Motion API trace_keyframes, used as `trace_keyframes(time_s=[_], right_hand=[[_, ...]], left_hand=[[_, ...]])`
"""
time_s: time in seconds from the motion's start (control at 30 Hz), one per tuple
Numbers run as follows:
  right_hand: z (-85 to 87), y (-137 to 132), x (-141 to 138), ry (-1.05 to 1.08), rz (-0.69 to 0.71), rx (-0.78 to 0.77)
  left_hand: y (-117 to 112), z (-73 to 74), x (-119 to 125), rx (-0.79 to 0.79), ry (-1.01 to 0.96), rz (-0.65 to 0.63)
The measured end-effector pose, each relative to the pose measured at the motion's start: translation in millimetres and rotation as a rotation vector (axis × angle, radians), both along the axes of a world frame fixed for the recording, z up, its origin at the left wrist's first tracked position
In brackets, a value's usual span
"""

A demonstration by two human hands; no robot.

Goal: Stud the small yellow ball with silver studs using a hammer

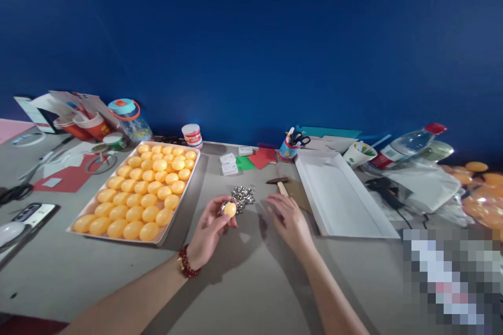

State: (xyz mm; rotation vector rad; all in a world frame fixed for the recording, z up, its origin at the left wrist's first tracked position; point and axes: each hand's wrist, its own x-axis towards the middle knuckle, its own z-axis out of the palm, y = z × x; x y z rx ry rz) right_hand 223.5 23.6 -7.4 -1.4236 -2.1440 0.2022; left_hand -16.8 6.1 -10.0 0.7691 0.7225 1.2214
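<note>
My left hand (pixel 211 231), with a dark red bead bracelet at its wrist, is closed around an orange table tennis ball (pixel 229 209). A dark or metallic edge shows beside the ball, but I cannot make out what it is. Right behind those fingers lies a heap of small shiny metal pieces (pixel 243 196). My right hand (pixel 290 222) rests low over the table, palm down, fingers stretched and apart. Its fingertips are at the pale handle of a small hammer (pixel 278 181); whether they touch it is unclear. Left of my hands, a shallow box (pixel 160 241) holds rows of similar orange balls.
On the right stands a white shallow tray (pixel 346 199), with a plastic bottle (pixel 408 146) and bagged orange balls (pixel 485 199) beyond. Small white boxes (pixel 229 164), a white-and-red tub (pixel 192 136) and a pen cup (pixel 288 150) line the back by the blue wall.
</note>
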Motion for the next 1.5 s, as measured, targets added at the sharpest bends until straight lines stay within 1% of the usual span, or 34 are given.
trace_keyframes(time_s=[0.03,0.1,0.2,0.43,0.53,0.63,0.7,0.87,0.97,1.03,1.13,1.27,1.4,1.5], right_hand=[[-0.6,-1,-6,0.015,0.047,-0.018],[-2.6,-3,-17,0.039,0.089,-0.053],[-6.8,-6,-29,0.055,0.109,-0.082],[-11.7,-6,-34,-0.020,0.098,-0.120],[-11.1,-7,-35,0.013,0.094,-0.113],[-9.9,-8,-34,0.154,0.085,-0.099],[-8.8,-8,-32,0.283,0.059,-0.123],[-11.5,-7,-29,0.628,-0.069,-0.346],[-17.5,-5,-29,0.790,-0.145,-0.440],[-19.5,-5,-30,0.908,-0.170,-0.501],[-15.9,-10,-34,1.037,-0.131,-0.575],[-2.5,-20,-40,1.184,-0.053,-0.661],[10.7,-28,-46,1.270,0.023,-0.761],[16.3,-32,-49,1.338,0.084,-0.835]], left_hand=[[-1,0.1,0,0.019,0.017,-0.011],[-3,-0.1,0,0.052,0.045,-0.036],[-5,-0.8,0,0.094,0.075,-0.066],[-8,0.2,-1,0.145,0.193,-0.095],[-9,1.9,-3,0.164,0.237,-0.102],[-10,3.1,-4,0.182,0.255,-0.119],[-11,3.3,-4,0.189,0.251,-0.125],[-10,2.7,-3,0.227,0.221,-0.127],[-10,2.0,-3,0.241,0.214,-0.141],[-10,1.1,-3,0.257,0.201,-0.153],[-10,-0.9,-3,0.280,0.177,-0.159],[-9,-2.3,-3,0.311,0.187,-0.142],[-8,-0.7,-4,0.345,0.279,-0.119],[-8,-0.5,-4,0.346,0.347,-0.117]])
